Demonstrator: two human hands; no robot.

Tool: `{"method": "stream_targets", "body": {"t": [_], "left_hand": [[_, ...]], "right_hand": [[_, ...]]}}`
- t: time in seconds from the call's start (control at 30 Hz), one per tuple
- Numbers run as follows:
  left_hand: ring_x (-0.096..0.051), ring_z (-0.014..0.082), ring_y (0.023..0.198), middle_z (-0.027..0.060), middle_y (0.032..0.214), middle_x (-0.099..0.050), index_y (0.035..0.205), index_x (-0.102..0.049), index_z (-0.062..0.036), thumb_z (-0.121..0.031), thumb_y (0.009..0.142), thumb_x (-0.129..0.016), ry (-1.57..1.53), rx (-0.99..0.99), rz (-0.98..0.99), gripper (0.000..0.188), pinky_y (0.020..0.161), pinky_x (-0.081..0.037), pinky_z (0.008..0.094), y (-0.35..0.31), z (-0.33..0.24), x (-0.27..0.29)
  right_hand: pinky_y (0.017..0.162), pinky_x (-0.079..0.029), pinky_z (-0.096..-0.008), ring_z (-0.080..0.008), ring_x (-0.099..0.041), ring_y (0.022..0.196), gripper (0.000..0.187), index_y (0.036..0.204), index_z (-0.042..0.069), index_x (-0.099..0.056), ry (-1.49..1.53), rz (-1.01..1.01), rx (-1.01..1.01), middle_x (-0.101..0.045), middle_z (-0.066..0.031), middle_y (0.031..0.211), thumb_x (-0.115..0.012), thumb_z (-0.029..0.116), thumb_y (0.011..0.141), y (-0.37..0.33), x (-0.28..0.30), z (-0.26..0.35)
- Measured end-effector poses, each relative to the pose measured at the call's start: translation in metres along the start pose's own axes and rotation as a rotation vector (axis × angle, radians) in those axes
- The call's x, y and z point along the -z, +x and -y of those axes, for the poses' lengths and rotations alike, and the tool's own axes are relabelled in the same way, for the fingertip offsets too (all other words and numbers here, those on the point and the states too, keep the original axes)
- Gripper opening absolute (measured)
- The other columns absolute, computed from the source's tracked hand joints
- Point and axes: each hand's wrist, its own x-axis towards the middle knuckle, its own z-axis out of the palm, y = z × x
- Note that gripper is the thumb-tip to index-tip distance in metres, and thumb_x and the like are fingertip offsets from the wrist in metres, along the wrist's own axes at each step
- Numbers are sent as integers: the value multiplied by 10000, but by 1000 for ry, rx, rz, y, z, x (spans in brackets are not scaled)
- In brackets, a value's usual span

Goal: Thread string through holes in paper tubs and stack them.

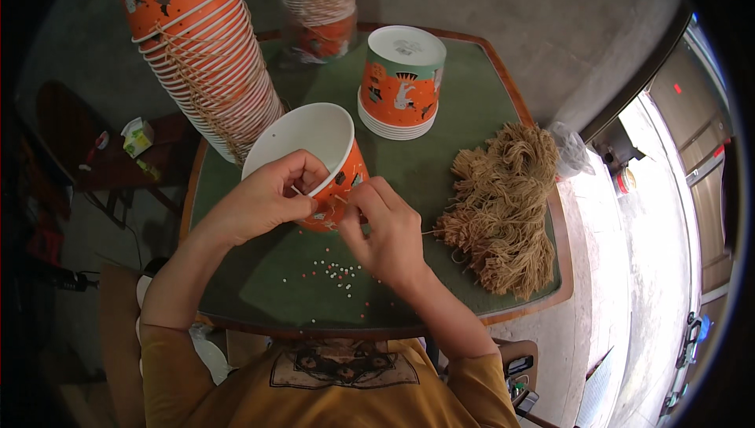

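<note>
Hands (pixel 263 196) work at an illustrated tub (pixel 348 176) near upturned tubs (pixel 401 90) bearing unreadable print (pixel 406 47).

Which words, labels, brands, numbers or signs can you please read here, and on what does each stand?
None is legible.
Held orange bucket and yellow shirt: pictures, no legible words.
Upturned bucket stack: marks on the white base, too small to read.
Green-and-white package: print too small.
Pale sheet, lower right: too blurred to read.
</note>
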Motion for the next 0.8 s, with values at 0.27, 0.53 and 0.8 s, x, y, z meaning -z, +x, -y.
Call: {"method": "stream_targets", "body": {"t": [0.27, 0.53, 0.8], "left_hand": [[-503, 65, 817, -17, 906, -500, 1176, -534, -34, 58, 796, -551, -16, -4, 5, 391, 741, -450, 220, -2, 0, -7], [-529, 52, 845, -19, 933, -507, 1263, -503, -41, 61, 842, -563, -32, 30, 34, 438, 780, -480, 223, -4, -2, -12], [-538, 72, 805, 7, 900, -504, 1216, -523, -5, 0, 926, -532, -64, 7, 78, 290, 805, -549, 262, 0, 0, -21]], "right_hand": [[496, -496, -343, -233, -596, 546, 109, 788, 46, -538, -37, -46, -19, -558, -79, 767, -642, 18, 773, 2, -4, 1], [511, -500, -376, -261, -602, 606, 128, 760, 43, -533, -87, -43, -19, -527, -85, 759, -660, 54, 748, 1, -6, 3], [497, -511, -338, -240, -601, 568, 106, 793, 54, -565, -119, -31, -41, -549, -76, 767, -669, 52, 775, -4, 0, 2]]}}
